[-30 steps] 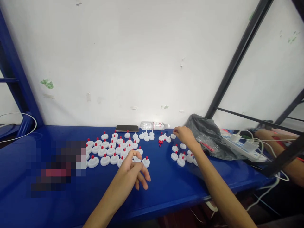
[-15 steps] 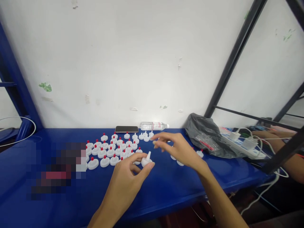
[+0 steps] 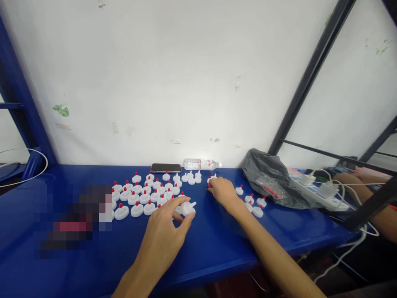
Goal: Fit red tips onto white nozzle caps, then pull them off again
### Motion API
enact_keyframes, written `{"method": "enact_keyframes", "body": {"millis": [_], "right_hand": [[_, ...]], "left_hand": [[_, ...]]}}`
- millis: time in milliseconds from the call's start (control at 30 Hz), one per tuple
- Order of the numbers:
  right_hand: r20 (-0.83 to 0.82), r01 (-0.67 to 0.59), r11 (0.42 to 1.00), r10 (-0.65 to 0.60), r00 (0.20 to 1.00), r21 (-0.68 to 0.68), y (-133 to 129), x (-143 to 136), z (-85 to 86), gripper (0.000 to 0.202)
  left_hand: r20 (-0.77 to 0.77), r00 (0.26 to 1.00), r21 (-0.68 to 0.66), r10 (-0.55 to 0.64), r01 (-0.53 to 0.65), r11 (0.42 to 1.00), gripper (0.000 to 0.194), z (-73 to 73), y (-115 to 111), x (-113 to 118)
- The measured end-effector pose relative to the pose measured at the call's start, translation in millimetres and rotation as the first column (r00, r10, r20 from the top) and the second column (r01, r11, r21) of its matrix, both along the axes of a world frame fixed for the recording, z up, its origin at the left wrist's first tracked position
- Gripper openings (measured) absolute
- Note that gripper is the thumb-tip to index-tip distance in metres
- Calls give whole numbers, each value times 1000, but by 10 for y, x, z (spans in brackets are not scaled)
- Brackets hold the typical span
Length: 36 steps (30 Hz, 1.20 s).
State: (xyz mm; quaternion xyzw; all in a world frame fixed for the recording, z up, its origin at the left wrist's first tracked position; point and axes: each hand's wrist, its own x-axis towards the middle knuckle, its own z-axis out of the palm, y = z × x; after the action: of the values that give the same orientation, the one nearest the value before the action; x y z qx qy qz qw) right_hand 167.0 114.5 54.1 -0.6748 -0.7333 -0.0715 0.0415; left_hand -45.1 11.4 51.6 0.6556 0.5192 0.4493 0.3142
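Note:
Between its thumb and fingers my left hand (image 3: 170, 223) holds a white nozzle cap (image 3: 187, 208), tilted with its bare spout pointing right. My right hand (image 3: 223, 191) is closed near small red tips and white caps (image 3: 213, 177) at the table's back; what its fingertips hold, if anything, is hidden. Many white caps with red tips (image 3: 144, 197) stand in a group left of my hands. Several white caps without red tips (image 3: 191, 179) stand behind, in front of the bottle. More red-tipped caps (image 3: 257, 211) stand right of my right hand.
A phone (image 3: 166, 168) and a clear bottle (image 3: 201, 164) lie along the wall. At the right are a black plastic bag (image 3: 263, 165), a small bag of red pieces (image 3: 272, 191), a power strip (image 3: 313, 192) and another person's arm (image 3: 369, 203). A pixelated patch covers the table's left.
My right hand has moved away from my left hand, back and to the right, and its fingers have closed. The cap in my left hand has tipped from upright to the right.

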Motion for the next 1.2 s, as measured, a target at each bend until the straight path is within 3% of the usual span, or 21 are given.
{"method": "enact_keyframes", "body": {"millis": [200, 333, 367, 433, 500, 600, 800, 1033, 1200], "right_hand": [[-136, -53, 998, 57, 989, 36, -89, 3, 21, 16], [-351, -156, 982, 183, 918, 104, -397, 75, 42, 19], [-443, -177, 975, 219, 869, 134, -513, 87, 32, 23], [-731, -170, 956, 294, 616, 240, -750, 86, -9, 31], [-871, -130, 955, 296, 393, 266, -945, 38, -61, 32], [-922, -103, 955, 295, 252, 277, -1085, -95, -112, 26], [-896, -153, 940, 338, 288, 305, -1122, -194, -108, 17], [-923, -170, 945, 312, 226, 278, -1178, -150, -156, 18], [-865, -211, 902, 423, 270, 376, -1155, -218, -204, 9]], "left_hand": [[-61, 998, 18, -21, 22, 1000, 37, -41, -8, 13], [-16, 1000, 41, -11, 12, 999, 33, -52, -2, 16], [-10, 1000, 43, -11, 11, 999, 33, -58, 1, 19], [-17, 1000, 48, -20, 20, 999, 34, -73, 6, 27], [-38, 998, 48, -53, 55, 997, 35, -92, 8, 41], [-59, 991, 37, -120, 122, 992, 36, -120, 0, 74], [-64, 988, 71, -142, 147, 987, 38, -162, -46, 122], [-75, 988, 70, -133, 138, 988, 40, -158, -65, 156], [106, 978, -16, -180, 183, 983, 48, -177, -56, 176]]}}
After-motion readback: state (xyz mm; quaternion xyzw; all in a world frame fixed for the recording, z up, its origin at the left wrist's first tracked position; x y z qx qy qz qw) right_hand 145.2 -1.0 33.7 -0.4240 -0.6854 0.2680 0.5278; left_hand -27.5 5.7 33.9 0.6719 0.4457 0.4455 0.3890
